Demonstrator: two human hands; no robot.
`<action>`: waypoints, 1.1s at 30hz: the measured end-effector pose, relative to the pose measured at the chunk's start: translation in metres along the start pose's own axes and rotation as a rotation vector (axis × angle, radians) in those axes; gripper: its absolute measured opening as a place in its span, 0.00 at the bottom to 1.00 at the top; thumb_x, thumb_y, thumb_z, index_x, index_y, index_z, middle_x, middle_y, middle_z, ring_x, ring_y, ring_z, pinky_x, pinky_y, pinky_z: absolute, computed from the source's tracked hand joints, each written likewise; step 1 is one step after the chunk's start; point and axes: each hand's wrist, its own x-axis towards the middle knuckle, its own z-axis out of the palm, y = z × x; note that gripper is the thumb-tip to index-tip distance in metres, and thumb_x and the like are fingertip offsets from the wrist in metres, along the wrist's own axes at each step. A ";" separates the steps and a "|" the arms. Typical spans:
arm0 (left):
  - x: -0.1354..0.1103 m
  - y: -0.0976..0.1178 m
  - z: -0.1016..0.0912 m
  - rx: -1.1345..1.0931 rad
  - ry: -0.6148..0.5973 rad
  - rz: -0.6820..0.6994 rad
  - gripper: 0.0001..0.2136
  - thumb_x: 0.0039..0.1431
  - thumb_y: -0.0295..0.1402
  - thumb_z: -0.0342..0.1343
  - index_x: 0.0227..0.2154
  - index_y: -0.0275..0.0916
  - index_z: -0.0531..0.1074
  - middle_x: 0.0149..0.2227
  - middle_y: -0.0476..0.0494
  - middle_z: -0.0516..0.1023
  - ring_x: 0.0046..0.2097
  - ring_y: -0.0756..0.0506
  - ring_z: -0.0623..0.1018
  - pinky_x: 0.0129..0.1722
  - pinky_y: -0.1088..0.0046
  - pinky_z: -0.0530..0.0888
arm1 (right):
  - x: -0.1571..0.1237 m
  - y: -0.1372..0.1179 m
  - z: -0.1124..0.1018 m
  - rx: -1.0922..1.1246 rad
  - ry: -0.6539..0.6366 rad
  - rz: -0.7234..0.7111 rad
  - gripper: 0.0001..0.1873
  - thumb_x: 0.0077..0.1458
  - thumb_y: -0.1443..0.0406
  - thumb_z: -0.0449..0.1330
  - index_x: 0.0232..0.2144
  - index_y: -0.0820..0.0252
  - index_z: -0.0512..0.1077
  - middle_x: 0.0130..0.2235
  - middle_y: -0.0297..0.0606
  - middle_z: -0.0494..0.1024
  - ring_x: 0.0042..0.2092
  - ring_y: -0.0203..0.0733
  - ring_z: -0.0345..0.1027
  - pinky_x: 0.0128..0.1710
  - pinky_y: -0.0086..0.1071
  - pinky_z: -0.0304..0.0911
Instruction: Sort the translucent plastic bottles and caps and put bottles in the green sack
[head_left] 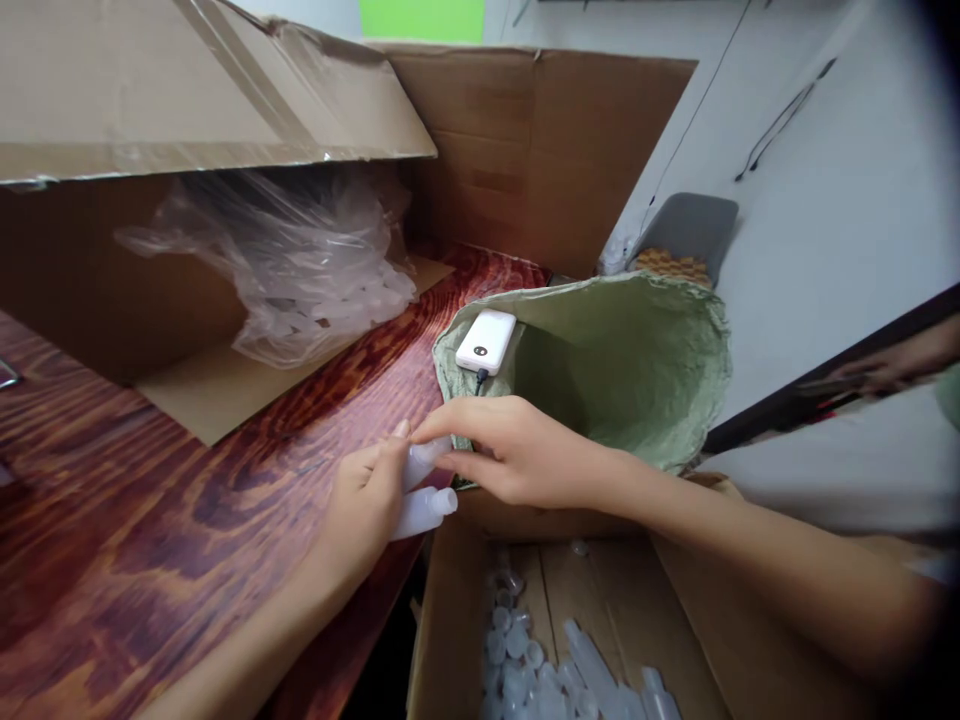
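Observation:
My left hand [369, 490] is closed around small translucent plastic bottles. One bottle [421, 512] points its open neck to the right, below the fingers. Another bottle [420, 458] lies just above it, partly hidden by both hands. From the right, my right hand [506, 450] grips the neck end of this upper bottle between thumb and fingers. Whether a cap sits under those fingers cannot be seen. Both hands are over the right edge of the red wood-grain table [300, 480].
A cardboard box [517, 150] on its side holds a clear plastic bag [300, 260] of small pale pieces. A green woven sack [637, 360] gapes behind my right hand, a white power bank [486, 342] on its rim. Below, an open carton [592, 590] contains caps and bottles [589, 660].

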 end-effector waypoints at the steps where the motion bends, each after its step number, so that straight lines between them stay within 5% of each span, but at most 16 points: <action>1: 0.001 -0.001 0.000 0.000 0.001 0.003 0.17 0.54 0.44 0.52 0.19 0.35 0.70 0.20 0.48 0.69 0.23 0.50 0.67 0.21 0.78 0.65 | 0.001 0.001 -0.002 -0.017 -0.025 -0.021 0.13 0.61 0.72 0.56 0.48 0.67 0.70 0.50 0.42 0.76 0.52 0.37 0.67 0.55 0.30 0.59; 6: 0.004 -0.002 0.000 0.032 -0.062 0.011 0.22 0.55 0.49 0.51 0.19 0.34 0.72 0.19 0.47 0.70 0.22 0.50 0.67 0.20 0.78 0.64 | 0.004 -0.001 -0.003 -0.164 -0.068 0.110 0.11 0.63 0.62 0.57 0.43 0.64 0.72 0.43 0.40 0.78 0.44 0.40 0.71 0.44 0.31 0.61; 10: 0.002 0.000 0.001 0.050 -0.092 0.021 0.22 0.55 0.48 0.51 0.18 0.35 0.71 0.18 0.47 0.70 0.22 0.50 0.68 0.21 0.77 0.66 | 0.005 -0.004 -0.005 -0.355 -0.122 0.367 0.29 0.64 0.48 0.47 0.27 0.64 0.73 0.26 0.39 0.74 0.29 0.39 0.67 0.29 0.31 0.51; 13: 0.002 0.003 0.001 0.077 -0.071 0.054 0.21 0.55 0.47 0.50 0.17 0.35 0.71 0.18 0.48 0.70 0.22 0.50 0.68 0.22 0.78 0.65 | 0.003 -0.007 -0.013 -0.232 -0.119 0.263 0.21 0.61 0.50 0.56 0.40 0.62 0.73 0.34 0.37 0.77 0.34 0.38 0.68 0.32 0.29 0.54; 16: 0.003 0.005 0.001 0.087 -0.073 0.078 0.21 0.55 0.47 0.49 0.16 0.36 0.69 0.19 0.48 0.69 0.22 0.50 0.67 0.21 0.77 0.63 | 0.002 -0.009 -0.018 -0.119 -0.176 0.096 0.15 0.60 0.64 0.59 0.49 0.62 0.68 0.45 0.39 0.76 0.44 0.38 0.68 0.42 0.28 0.58; 18: 0.003 0.006 0.001 0.090 -0.074 0.079 0.21 0.54 0.47 0.49 0.16 0.36 0.68 0.18 0.49 0.67 0.22 0.50 0.65 0.21 0.77 0.62 | 0.003 -0.009 -0.017 -0.194 -0.184 0.152 0.09 0.64 0.64 0.55 0.41 0.64 0.72 0.41 0.40 0.76 0.42 0.39 0.68 0.40 0.29 0.57; 21: 0.002 0.006 0.003 0.091 -0.060 0.061 0.20 0.53 0.47 0.49 0.15 0.37 0.65 0.17 0.50 0.63 0.21 0.51 0.63 0.21 0.77 0.61 | 0.004 -0.005 -0.014 -0.338 -0.113 0.360 0.25 0.66 0.53 0.48 0.26 0.64 0.72 0.26 0.36 0.72 0.29 0.35 0.62 0.31 0.30 0.50; 26: 0.002 0.007 0.003 0.103 -0.089 0.019 0.22 0.53 0.50 0.48 0.15 0.37 0.64 0.17 0.49 0.63 0.22 0.50 0.62 0.22 0.76 0.60 | 0.003 -0.002 -0.016 -0.089 -0.158 0.212 0.14 0.58 0.58 0.61 0.43 0.61 0.71 0.38 0.35 0.75 0.37 0.36 0.65 0.35 0.27 0.55; 28: 0.002 0.007 0.002 0.109 -0.091 0.035 0.22 0.53 0.49 0.47 0.15 0.36 0.65 0.18 0.49 0.63 0.23 0.50 0.62 0.23 0.76 0.60 | 0.002 -0.002 -0.016 -0.157 -0.156 0.218 0.10 0.63 0.61 0.56 0.37 0.62 0.72 0.35 0.35 0.74 0.35 0.35 0.64 0.34 0.28 0.53; 30: 0.002 0.007 0.002 0.112 -0.081 0.043 0.21 0.54 0.48 0.47 0.15 0.37 0.64 0.18 0.50 0.62 0.23 0.51 0.61 0.23 0.76 0.59 | 0.002 -0.002 -0.015 -0.255 -0.111 0.310 0.22 0.66 0.56 0.49 0.26 0.63 0.71 0.27 0.34 0.71 0.30 0.34 0.61 0.31 0.30 0.50; 33: 0.001 0.007 0.003 0.105 -0.100 0.029 0.22 0.55 0.48 0.47 0.15 0.37 0.64 0.18 0.50 0.62 0.23 0.50 0.61 0.23 0.76 0.60 | 0.001 -0.002 -0.014 -0.169 -0.109 0.294 0.17 0.61 0.53 0.57 0.36 0.62 0.72 0.33 0.35 0.74 0.34 0.37 0.65 0.34 0.29 0.54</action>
